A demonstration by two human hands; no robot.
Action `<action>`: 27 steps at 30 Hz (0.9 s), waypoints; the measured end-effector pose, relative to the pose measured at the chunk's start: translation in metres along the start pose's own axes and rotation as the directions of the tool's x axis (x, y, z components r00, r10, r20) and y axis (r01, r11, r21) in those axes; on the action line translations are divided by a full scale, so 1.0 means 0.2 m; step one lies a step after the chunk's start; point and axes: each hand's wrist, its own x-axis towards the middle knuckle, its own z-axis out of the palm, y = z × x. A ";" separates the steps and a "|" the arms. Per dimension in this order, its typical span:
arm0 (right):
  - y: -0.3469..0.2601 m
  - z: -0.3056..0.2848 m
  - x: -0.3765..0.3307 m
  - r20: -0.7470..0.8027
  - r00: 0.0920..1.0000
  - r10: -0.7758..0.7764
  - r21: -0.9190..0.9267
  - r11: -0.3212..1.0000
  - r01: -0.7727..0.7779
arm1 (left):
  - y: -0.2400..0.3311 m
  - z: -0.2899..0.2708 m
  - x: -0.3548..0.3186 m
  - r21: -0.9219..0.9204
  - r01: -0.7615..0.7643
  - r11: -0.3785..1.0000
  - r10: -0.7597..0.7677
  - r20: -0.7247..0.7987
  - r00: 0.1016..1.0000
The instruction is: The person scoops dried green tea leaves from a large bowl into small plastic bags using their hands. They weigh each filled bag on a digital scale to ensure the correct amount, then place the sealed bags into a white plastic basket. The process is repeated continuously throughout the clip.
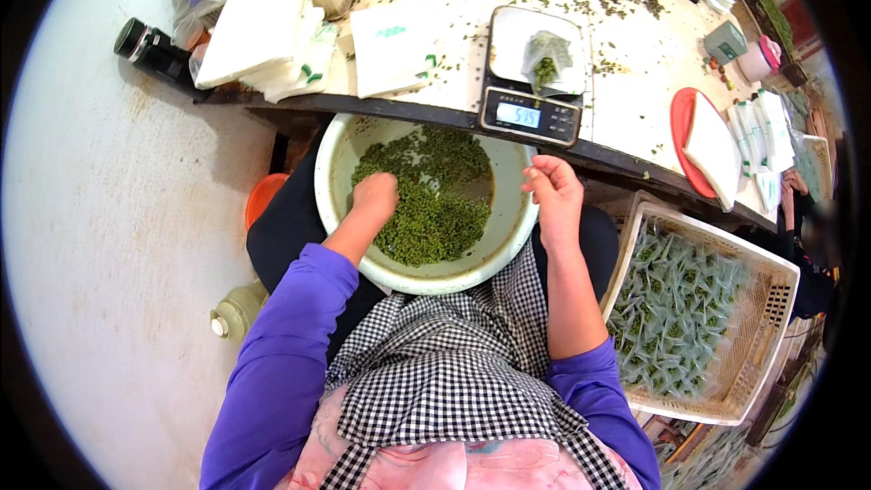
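Observation:
A pale round basin (330, 209) rests on my lap, holding a heap of small green berries on sprigs (434, 222) that look like green peppercorns. My left hand (375, 197) is down at the left side of the heap, its fingers curled closed; whatever they hold is hidden. Over the basin's right rim, my right hand (558, 189) is raised with loosely bent fingers, thumb apart, and nothing visible in it. Just beyond it on the table edge stands a digital scale (531, 116) with a lit display. A clear plastic bag (547, 59) with some green sprigs lies on its pan.
White bag stacks (390, 50) lie on the table (454, 0) at left, beside a dark bottle (150, 45). A red tray (689, 141) holds more bags at right. Filled clear bags (671, 308) crowd a crate (762, 345) by my right leg. Another person's hand (795, 183) shows far right.

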 end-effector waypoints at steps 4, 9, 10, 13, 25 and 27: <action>-0.02 -0.05 -0.01 -0.027 1.000 -0.007 0.010 1.000 0.007 | 0.05 -0.17 -0.11 -0.215 -0.081 0.973 0.034 -0.215 0.976; 0.08 -0.07 -0.02 -0.046 0.998 -0.032 -0.009 0.999 0.032 | 0.04 -0.28 -0.18 -0.568 -0.158 0.808 -0.016 -0.288 0.957; 0.13 -0.07 -0.01 -0.038 0.998 -0.051 -0.005 0.999 0.051 | 0.04 -0.29 -0.18 -0.618 -0.188 0.764 -0.011 -0.304 0.953; 0.15 -0.07 0.00 -0.050 0.995 -0.092 -0.090 0.992 0.087 | 0.17 -0.37 -0.20 -0.808 -0.187 0.558 -0.011 -0.233 0.973; 0.10 0.07 -0.07 0.331 0.941 0.069 0.257 0.953 -0.160 | 0.70 -0.42 -0.17 -0.981 0.086 -0.174 0.210 0.048 0.977; 0.10 0.06 -0.07 0.344 0.933 0.106 0.163 0.972 -0.171 | 0.70 -0.36 -0.17 -0.985 0.065 -0.157 0.140 0.043 0.989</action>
